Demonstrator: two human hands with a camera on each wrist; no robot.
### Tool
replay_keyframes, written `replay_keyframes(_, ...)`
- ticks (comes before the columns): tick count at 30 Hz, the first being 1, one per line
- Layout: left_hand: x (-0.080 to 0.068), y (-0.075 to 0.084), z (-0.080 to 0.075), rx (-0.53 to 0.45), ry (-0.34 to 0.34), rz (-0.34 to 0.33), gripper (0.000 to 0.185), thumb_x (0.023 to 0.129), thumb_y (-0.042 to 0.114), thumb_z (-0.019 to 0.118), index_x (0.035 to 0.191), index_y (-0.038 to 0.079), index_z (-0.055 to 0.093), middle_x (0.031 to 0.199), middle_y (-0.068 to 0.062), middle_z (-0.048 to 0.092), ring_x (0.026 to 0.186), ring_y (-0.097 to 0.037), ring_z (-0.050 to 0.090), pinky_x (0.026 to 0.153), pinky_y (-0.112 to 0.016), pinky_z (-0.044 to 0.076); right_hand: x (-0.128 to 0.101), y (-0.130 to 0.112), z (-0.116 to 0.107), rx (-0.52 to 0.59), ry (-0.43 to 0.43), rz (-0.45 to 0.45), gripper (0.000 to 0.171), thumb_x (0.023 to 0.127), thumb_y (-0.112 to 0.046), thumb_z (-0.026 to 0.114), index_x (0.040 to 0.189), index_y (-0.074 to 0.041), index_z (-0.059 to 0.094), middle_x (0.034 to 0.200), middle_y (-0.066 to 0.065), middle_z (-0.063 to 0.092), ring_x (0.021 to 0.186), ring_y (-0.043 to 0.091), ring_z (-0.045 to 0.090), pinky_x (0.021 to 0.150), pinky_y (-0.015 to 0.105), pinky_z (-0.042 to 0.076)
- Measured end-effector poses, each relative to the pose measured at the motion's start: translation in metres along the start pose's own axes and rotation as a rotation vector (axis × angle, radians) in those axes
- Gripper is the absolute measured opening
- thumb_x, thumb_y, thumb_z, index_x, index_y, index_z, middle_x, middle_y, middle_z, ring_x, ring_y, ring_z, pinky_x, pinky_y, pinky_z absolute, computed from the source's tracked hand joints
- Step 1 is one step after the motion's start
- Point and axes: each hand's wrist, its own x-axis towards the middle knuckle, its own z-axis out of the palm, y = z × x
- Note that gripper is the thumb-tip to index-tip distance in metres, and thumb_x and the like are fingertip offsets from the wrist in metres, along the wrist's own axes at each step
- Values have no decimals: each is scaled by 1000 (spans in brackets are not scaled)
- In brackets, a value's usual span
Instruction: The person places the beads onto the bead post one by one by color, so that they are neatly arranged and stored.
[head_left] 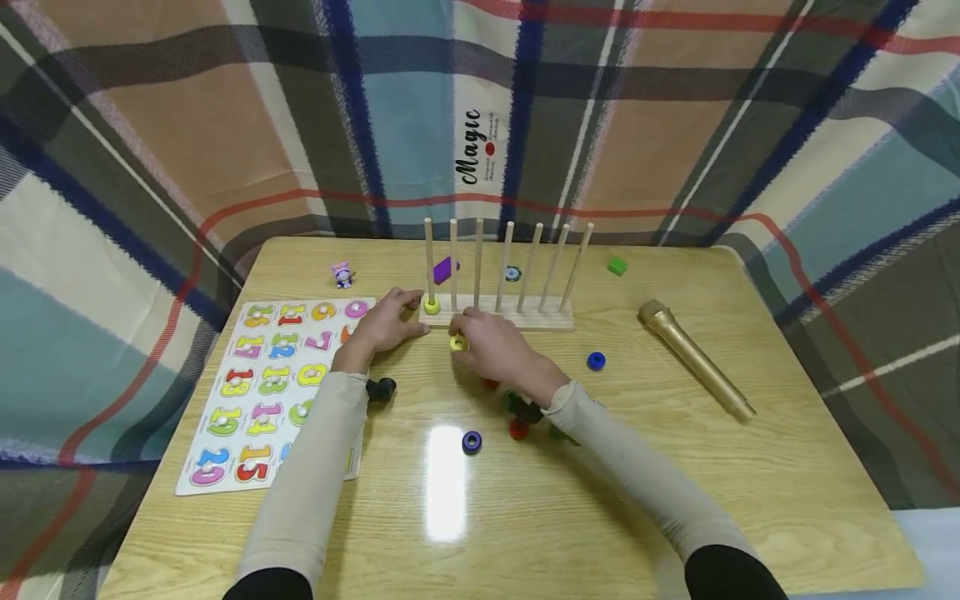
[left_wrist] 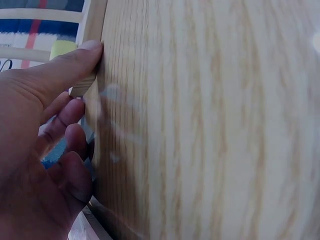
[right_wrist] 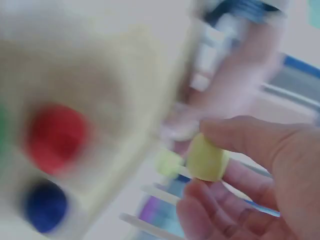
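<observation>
A wooden rack with several upright pegs [head_left: 551,320] stands toward the back of the table. Around its leftmost peg sits a yellow ring [head_left: 431,307]. My left hand [head_left: 384,325] grips the left end of the rack's base, its thumb along the front edge in the left wrist view. In front of the base, my right hand [head_left: 498,346] pinches a second yellow ring [right_wrist: 207,157] between thumb and fingers, apart from the pegs. Beneath the right wrist are red rings [head_left: 518,429] and dark and green pieces, partly hidden by the arm.
Blue rings [head_left: 472,442] lie in front and to the right. At left lies a number puzzle board [head_left: 225,333], a black object [head_left: 381,389] beside it. A gold microphone [head_left: 693,358] is at right. Behind are a small figure [head_left: 342,275], purple block [head_left: 442,270] and green block [head_left: 617,265].
</observation>
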Motion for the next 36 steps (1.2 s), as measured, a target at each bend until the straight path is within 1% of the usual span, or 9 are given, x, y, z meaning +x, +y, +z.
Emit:
replay_keyframes(3, 1, 1, 0, 13, -8, 1, 75, 104, 31, 73, 166, 9, 38, 144, -18, 51, 136, -40, 52, 117, -60, 40, 12, -5, -35, 110, 107, 6, 33, 99, -19, 80, 128, -5, 73, 119, 10, 69, 98, 23, 72, 78, 30, 60)
replay_keyframes(6, 0, 2, 0, 17, -7, 11, 74, 104, 31, 72, 166, 8, 39, 144, -19, 51, 137, -42, 51, 118, -61, 39, 28, -9, -70, 207, 271, -26, 33, 100, -15, 78, 130, -4, 73, 122, 12, 67, 104, 26, 72, 85, 31, 61)
replay_keyframes(8, -2, 0, 0, 13, -4, 15, 74, 103, 30, 73, 166, 8, 39, 144, -19, 51, 138, -42, 51, 118, -61, 38, 40, -12, -86, 247, 361, -52, 31, 101, -13, 77, 131, -4, 73, 122, 13, 66, 106, 27, 72, 90, 32, 61)
replay_keyframes(10, -3, -1, 1, 5, 1, 16, 74, 103, 30, 74, 165, 8, 40, 144, -19, 52, 138, -42, 51, 119, -61, 37, 51, -15, -95, 263, 411, -61, 32, 101, -12, 76, 132, -5, 74, 123, 13, 66, 108, 26, 72, 94, 31, 60)
replay_keyframes(13, -3, -2, 4, -3, 4, 15, 74, 102, 29, 75, 165, 9, 41, 144, -19, 52, 137, -42, 51, 120, -61, 37, 62, -17, -98, 243, 411, -33, 33, 102, -13, 75, 134, -6, 73, 125, 12, 67, 109, 24, 72, 96, 30, 59)
replay_keyframes(20, -3, 0, 3, 10, 6, 0, 76, 102, 31, 75, 166, 12, 40, 145, -16, 51, 133, -38, 53, 117, -58, 40, 70, -20, -97, 184, 436, -5, 32, 102, -12, 73, 133, -4, 73, 124, 12, 69, 106, 24, 72, 92, 31, 60)
replay_keyframes(30, 0, 2, 2, 20, 0, -4, 76, 103, 32, 75, 167, 12, 39, 143, -16, 51, 128, -36, 53, 114, -57, 42, 73, -23, -102, 126, 338, 38, 35, 102, -12, 73, 136, -3, 70, 125, 11, 76, 109, 22, 73, 94, 31, 60)
replay_keyframes(34, -1, 1, 2, 29, 2, -2, 76, 103, 32, 74, 167, 11, 38, 144, -17, 50, 128, -37, 53, 113, -58, 42, 71, -23, -102, 132, 320, 41, 43, 102, -19, 76, 142, -5, 67, 132, 11, 74, 112, 23, 72, 96, 34, 59)
replay_keyframes(36, -1, 1, 3, 32, 5, -2, 76, 103, 32, 74, 167, 11, 39, 143, -17, 50, 128, -37, 53, 113, -58, 42, 65, -22, -102, 140, 337, 24, 46, 102, -22, 75, 144, -7, 65, 140, 11, 70, 113, 23, 71, 96, 35, 59)
